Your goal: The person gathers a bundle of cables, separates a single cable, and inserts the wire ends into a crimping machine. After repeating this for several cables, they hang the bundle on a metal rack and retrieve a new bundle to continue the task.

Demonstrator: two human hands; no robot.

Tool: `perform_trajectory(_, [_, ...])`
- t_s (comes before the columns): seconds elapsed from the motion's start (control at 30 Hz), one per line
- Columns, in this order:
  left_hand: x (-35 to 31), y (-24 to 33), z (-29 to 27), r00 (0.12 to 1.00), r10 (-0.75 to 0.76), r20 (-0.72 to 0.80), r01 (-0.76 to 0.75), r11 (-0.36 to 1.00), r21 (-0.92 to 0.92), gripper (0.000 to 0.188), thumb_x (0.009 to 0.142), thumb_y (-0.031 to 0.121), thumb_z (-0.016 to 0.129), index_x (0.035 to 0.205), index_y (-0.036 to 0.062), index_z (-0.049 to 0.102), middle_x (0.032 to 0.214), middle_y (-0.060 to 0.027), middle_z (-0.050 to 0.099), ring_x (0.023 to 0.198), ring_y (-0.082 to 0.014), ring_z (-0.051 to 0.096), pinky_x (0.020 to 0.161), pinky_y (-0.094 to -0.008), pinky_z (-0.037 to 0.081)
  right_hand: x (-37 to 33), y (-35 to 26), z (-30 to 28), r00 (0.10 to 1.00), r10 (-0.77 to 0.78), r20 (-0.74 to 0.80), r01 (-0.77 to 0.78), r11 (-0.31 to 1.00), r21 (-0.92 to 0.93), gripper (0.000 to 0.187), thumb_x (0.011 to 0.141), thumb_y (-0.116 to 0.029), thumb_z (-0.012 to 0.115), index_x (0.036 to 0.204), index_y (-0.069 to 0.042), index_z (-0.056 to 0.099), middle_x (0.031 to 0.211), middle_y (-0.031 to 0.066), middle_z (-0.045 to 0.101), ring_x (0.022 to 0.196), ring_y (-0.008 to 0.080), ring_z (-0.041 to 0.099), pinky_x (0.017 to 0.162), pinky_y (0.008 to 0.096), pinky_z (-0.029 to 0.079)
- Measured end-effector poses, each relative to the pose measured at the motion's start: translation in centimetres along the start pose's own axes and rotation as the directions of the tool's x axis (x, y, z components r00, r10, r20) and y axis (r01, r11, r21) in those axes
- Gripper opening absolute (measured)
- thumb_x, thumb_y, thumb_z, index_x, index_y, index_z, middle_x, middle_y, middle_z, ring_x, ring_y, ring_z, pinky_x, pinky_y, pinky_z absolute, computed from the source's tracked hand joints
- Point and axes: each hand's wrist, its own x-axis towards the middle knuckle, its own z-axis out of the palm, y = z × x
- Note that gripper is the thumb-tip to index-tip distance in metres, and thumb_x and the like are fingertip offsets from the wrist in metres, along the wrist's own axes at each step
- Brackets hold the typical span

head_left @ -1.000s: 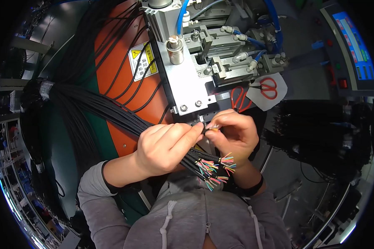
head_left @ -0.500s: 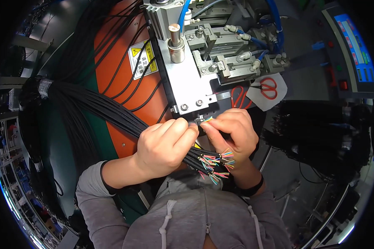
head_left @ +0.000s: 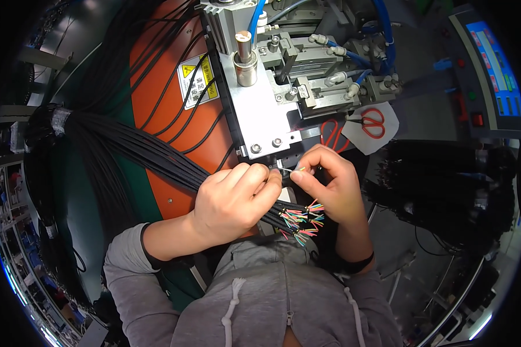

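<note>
My left hand (head_left: 231,196) is closed, its thumb and forefinger pinching at the front edge of the metal fixture (head_left: 266,130). Thin wires (head_left: 286,169) run from those fingertips toward my right hand (head_left: 334,186), whose thumb and forefinger pinch their other end. A yellow-green tip shows there. The left fingers hide whatever the wires come out of. Beneath my hands lies a bundle of black sleeved cables (head_left: 150,151), passing behind the left hand. Its fanned, multicoloured wire ends (head_left: 300,220) stick out below the right hand.
Air cylinders with blue hoses (head_left: 362,58) stand behind the fixture. Red-handled scissors (head_left: 373,123) rest on white paper to the right, near another red-handled pair (head_left: 331,136). Dark cable bundles (head_left: 446,191) hang at right. A control screen (head_left: 495,69) is at far right.
My right hand has drawn slightly right, its fingers turned, leaving a longer stretch of wire between the hands. My left hand has shifted a little to the right.
</note>
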Motion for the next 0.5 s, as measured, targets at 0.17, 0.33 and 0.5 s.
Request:
perform_trajectory(0.17, [-0.4, 0.3, 0.2, 1.0, 0.021, 0.014, -0.021, 0.999, 0.03, 0.033, 0.068, 0.01, 0.064, 0.1, 0.0038, 0.068, 0.075, -0.001, 0.052, 0.06, -0.0128, 0.053, 0.049, -0.0261, 0.041, -0.3, 1.3, 0.1, 0.985, 0.153, 0.074, -0.167, 0.956, 0.243, 0.008, 0.081, -0.001, 0.069, 0.081, 0.001, 0.061, 0.075, 0.0059, 0.06, 0.071, 0.0139, 0.057, 0.063, 0.0273, 0.045])
perform_trajectory(0.33, [-0.5, 0.5, 0.4, 0.995, 0.022, 0.101, -0.031, 0.995, 0.094, 0.038, 0.07, 0.009, 0.063, 0.108, 0.0052, 0.068, 0.073, -0.0004, 0.046, 0.059, -0.0125, 0.048, 0.049, -0.0258, 0.039, 0.1, 1.3, 1.4, 0.998, 0.005, -0.066, -0.007, 1.0, -0.03, 0.007, 0.08, 0.0, 0.069, 0.08, 0.001, 0.062, 0.072, 0.0072, 0.06, 0.07, 0.0173, 0.058, 0.062, 0.0293, 0.045])
perform_trajectory(0.5, [-0.5, 0.7, 0.7, 0.99, -0.059, 0.132, 0.036, 0.985, 0.168, 0.039, 0.073, 0.006, 0.063, 0.112, 0.0059, 0.067, 0.073, -0.0011, 0.042, 0.06, -0.0124, 0.047, 0.049, -0.0251, 0.038, 0.6, 1.6, 2.2, 0.982, -0.175, -0.069, 0.14, 0.927, -0.349, 0.007, 0.076, 0.001, 0.068, 0.078, 0.001, 0.061, 0.071, 0.0096, 0.059, 0.066, 0.0225, 0.057, 0.061, 0.0308, 0.044])
